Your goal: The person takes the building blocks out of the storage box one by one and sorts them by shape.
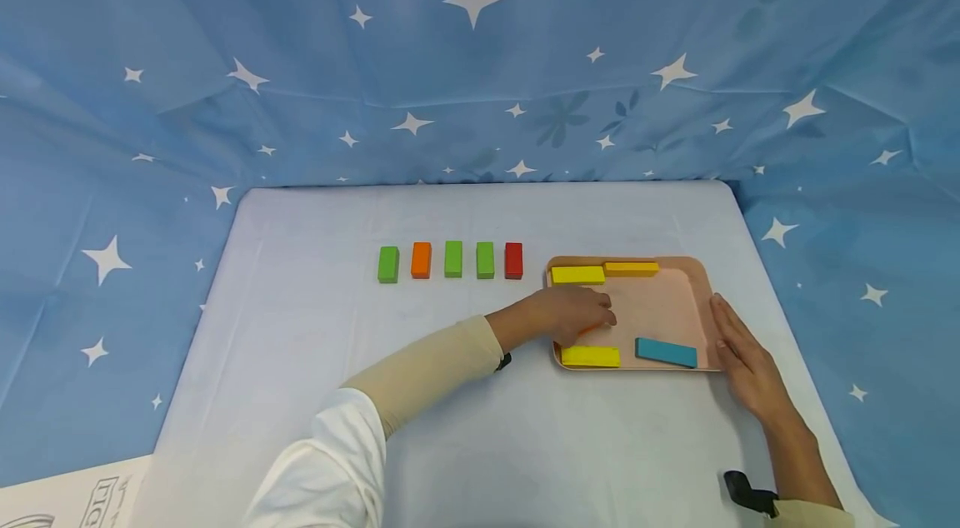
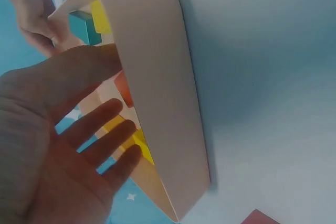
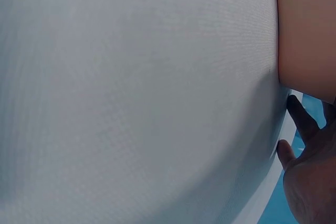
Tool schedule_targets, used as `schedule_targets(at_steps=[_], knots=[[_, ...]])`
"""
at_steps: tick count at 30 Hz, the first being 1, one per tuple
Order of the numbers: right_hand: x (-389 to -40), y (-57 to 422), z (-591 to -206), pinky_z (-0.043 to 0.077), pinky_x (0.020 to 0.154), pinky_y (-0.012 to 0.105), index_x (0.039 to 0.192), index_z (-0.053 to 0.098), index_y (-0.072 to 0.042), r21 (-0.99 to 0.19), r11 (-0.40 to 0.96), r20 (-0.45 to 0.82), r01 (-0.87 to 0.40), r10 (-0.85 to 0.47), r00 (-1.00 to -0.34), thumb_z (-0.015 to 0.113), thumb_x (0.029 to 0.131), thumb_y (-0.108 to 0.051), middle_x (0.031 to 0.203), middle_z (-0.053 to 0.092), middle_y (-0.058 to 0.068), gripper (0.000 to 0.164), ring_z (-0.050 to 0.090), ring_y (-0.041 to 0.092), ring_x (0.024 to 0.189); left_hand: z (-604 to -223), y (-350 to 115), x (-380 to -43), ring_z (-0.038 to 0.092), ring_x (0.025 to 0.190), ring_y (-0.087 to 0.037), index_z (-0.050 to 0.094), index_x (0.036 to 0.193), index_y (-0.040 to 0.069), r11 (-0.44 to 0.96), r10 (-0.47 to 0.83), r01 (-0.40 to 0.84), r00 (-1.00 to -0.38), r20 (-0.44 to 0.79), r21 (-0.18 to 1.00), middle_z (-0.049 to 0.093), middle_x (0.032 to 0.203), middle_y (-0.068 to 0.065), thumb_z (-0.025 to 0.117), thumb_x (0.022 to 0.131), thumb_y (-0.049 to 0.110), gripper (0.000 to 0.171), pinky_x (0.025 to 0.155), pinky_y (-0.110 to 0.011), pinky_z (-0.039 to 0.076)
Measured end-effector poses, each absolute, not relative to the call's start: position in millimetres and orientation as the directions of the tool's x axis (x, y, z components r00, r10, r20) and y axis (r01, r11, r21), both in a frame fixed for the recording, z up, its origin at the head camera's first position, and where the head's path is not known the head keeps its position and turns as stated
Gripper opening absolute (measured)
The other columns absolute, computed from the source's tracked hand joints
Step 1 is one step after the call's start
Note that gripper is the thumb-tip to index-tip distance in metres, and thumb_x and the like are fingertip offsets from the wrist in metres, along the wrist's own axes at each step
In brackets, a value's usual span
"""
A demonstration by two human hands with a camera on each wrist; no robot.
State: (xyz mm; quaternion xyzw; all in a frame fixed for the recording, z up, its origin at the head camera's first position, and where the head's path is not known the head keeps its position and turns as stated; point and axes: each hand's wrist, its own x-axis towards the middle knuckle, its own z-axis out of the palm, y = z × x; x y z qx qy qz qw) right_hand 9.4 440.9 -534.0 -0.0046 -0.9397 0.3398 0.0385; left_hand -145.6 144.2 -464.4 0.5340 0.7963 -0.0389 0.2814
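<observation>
A pink tray (image 1: 660, 307) lies on the right part of the white table. My left hand (image 1: 573, 313) reaches over its left wall, thumb and fingers around an orange block (image 2: 124, 88) low inside; the wall hides part of the grip. Two yellow blocks (image 1: 577, 275) lie along the tray's far side. Near the front side are another yellow block (image 1: 591, 356) and a blue block (image 1: 666, 352). Against the tray's right wall rests my right hand (image 1: 750, 361), its fingers fairly straight. In the right wrist view that hand (image 3: 315, 166) shows beside the tray's outer wall.
Left of the tray stands a spaced row of small blocks: a green block (image 1: 388, 265), an orange one (image 1: 422, 260), two more green and a red block (image 1: 513, 261). A blue curtain with stars (image 1: 472, 95) surrounds the table (image 1: 300, 328). Printed cardboard (image 1: 75, 499) shows at lower left.
</observation>
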Motion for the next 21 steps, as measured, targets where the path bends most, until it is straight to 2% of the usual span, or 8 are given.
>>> schedule_targets(at_steps=[4,9,14,21], knots=[[9.6,441.0,-534.3,-0.002,0.125,0.015,0.167,0.021,-0.023,-0.636,0.772,0.065,-0.012,0.038,-0.997,0.038,0.112,-0.01,0.174,0.019,0.008,0.059,0.004,-0.002,0.159,-465.0,143.8,-142.8,0.042,0.145,-0.009,0.047,0.156,0.034,0.426,0.811,0.885,-0.282,-0.513,0.187,0.04,0.164,0.009,0.073,0.096,0.021,0.067,0.122,-0.025,0.033],[9.8,441.5,-534.5,-0.002,0.126,0.016,0.167,0.021,-0.024,-0.637,0.771,0.062,-0.007,0.042,-0.997,0.037,0.112,-0.011,0.175,0.018,0.007,0.059,0.004,-0.001,0.159,-469.9,145.5,-139.4,0.046,0.14,-0.009,0.048,0.155,0.034,0.444,0.8,0.88,-0.302,-0.518,0.172,0.042,0.162,0.01,0.073,0.097,0.021,0.065,0.119,-0.028,0.039],[9.4,441.1,-535.2,-0.001,0.124,0.013,0.167,0.022,-0.022,-0.639,0.769,0.077,-0.019,0.039,-0.996,0.037,0.112,-0.01,0.174,0.02,0.008,0.058,0.005,-0.004,0.158,-473.3,149.2,-136.6,0.046,0.139,-0.007,0.047,0.156,0.03,0.449,0.79,0.881,-0.315,-0.526,0.148,0.042,0.161,0.01,0.068,0.1,0.02,0.061,0.119,-0.024,0.037],[10.6,439.6,-534.5,-0.001,0.123,0.012,0.167,0.022,-0.022,-0.648,0.761,0.083,-0.027,0.036,-0.996,0.037,0.112,-0.009,0.174,0.019,0.008,0.058,0.004,-0.006,0.157,-473.3,150.6,-134.8,0.053,0.12,-0.01,0.054,0.151,0.025,0.406,0.822,0.908,-0.312,-0.477,0.107,0.051,0.149,0.007,0.065,0.104,0.022,0.049,0.111,-0.019,0.044]])
